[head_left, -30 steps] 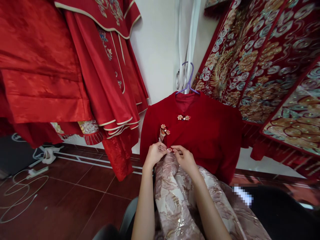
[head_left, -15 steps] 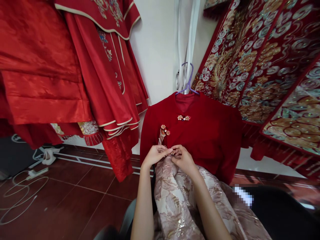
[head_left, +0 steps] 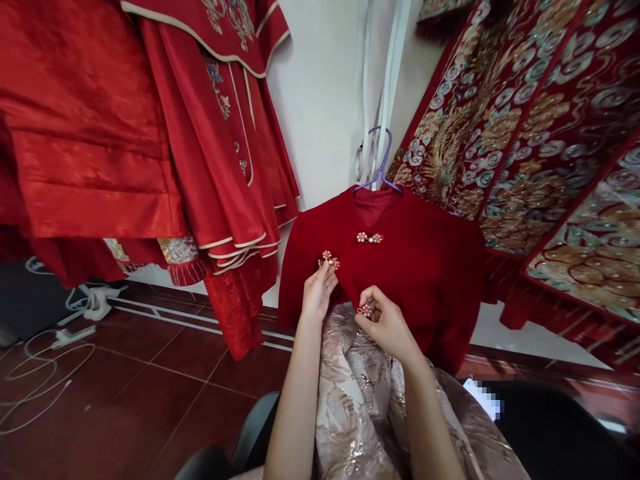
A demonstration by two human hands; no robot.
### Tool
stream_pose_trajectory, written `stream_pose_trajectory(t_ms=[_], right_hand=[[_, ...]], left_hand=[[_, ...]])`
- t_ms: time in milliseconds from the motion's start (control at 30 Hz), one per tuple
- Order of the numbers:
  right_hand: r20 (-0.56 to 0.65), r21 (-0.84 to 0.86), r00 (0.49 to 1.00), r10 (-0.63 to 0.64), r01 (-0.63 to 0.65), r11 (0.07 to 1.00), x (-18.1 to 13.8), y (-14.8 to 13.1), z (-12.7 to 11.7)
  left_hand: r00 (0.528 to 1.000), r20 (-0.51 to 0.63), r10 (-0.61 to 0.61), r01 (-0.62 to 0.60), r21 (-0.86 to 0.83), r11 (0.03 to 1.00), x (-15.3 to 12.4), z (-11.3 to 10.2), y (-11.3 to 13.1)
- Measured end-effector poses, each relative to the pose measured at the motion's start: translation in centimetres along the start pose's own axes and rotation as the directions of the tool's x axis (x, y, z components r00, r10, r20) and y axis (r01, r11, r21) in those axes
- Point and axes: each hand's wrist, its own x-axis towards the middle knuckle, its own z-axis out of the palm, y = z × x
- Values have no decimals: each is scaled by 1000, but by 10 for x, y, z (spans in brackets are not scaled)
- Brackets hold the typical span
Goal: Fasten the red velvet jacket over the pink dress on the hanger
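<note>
A dark red jacket (head_left: 425, 267) hangs from a purple hanger (head_left: 384, 160), with a beaded flower button (head_left: 371, 238) at its neck. My left hand (head_left: 320, 290) reaches to the beaded flower ornament (head_left: 329, 256) on the jacket's left side, its fingers closed at the lower part. The tassel seen there earlier is hidden behind those fingers. With thumb and fingers pinched, my right hand (head_left: 384, 323) grips another beaded flower button (head_left: 366, 311) at the jacket's lower front edge. Pale pink brocade cloth (head_left: 350, 400) with a shiny floral pattern lies beneath both forearms.
Red garments (head_left: 215, 167) hang at the left, and heavily embroidered panels (head_left: 530, 147) hang at the right. White posts (head_left: 387, 73) rise behind the hanger. A low white rail (head_left: 200, 323) crosses above the tiled floor (head_left: 135, 407), where a white cable (head_left: 47, 363) lies coiled.
My hands have parted from where they met at the lower button. The left moved up to the flower ornament; the right shifted slightly right, still pinching the button and the jacket's edge.
</note>
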Motion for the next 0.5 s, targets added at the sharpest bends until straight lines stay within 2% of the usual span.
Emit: stream_pose_trajectory(t_ms=[100,300,500], right_hand=[[8,9,1000,5,-5,1000,0,2,-1],[3,26,1000,12,-12,1000,-1,1,-1],[13,4,1000,-7,7,1000,0,1,3]], left_hand=[[1000,7,16,-16,-64,998,1,1,4],[994,107,-6,6,-4,1000,1,-3,8],[998,54,25,-29,83,996,8,1,6]])
